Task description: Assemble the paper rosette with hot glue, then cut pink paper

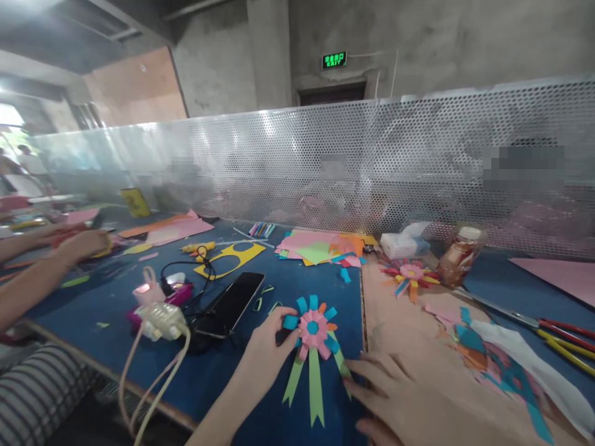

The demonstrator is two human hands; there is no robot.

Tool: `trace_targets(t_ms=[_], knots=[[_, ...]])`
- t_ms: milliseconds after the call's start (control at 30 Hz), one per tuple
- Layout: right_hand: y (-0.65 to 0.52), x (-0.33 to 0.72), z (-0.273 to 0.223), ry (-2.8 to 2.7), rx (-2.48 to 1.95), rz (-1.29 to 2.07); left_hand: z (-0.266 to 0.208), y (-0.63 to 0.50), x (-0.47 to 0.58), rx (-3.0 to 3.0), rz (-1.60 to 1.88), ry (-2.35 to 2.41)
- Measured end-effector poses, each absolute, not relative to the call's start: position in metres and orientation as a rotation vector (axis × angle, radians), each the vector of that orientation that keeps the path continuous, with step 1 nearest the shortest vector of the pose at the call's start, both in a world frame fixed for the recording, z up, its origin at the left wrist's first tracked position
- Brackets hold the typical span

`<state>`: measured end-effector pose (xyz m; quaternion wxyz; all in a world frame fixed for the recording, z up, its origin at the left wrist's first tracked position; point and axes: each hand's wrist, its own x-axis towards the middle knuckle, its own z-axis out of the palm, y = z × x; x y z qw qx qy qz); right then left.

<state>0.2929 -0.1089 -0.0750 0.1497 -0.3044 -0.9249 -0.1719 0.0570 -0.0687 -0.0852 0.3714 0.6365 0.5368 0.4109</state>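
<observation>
A paper flower rosette (315,330) lies on the blue table top, with a pink centre, blue and orange looped petals and green notched tails hanging toward me. My left hand (272,339) is closed at its left side, thumb and forefinger pinching a blue petal loop. Over the table's seam to the right, my right hand (395,390) is spread flat and holds nothing. Its fingertips reach the right green tail; whether they press on it I cannot tell. Behind my left hand lies a black phone (237,303).
A power strip with plugs (162,319) and cables sits left. Coloured paper sheets (320,246) lie at the back. On the right are another paper flower (411,272), a bottle (460,257), scissors (534,322) and paper scraps (493,359). A co-worker's hand (86,244) works far left.
</observation>
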Motion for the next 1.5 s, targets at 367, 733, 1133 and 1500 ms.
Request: trace_targets(t_ms=[367,733,1133,1500], knots=[[-0.117,0.291,-0.045,-2.630,-0.733,-0.651,-0.085,-0.069,0.058,1.674,1.067,1.424],[-0.112,0.297,-0.089,-2.526,-0.580,-0.628,-0.090,-0.072,0.067,1.932,0.890,1.562],[-0.112,0.302,-0.103,-2.478,-0.524,-0.556,-0.099,-0.076,0.065,2.130,0.845,1.666],[-0.119,0.297,-0.040,-2.732,-0.589,-0.637,-0.099,-0.077,0.062,2.155,0.845,1.643]])
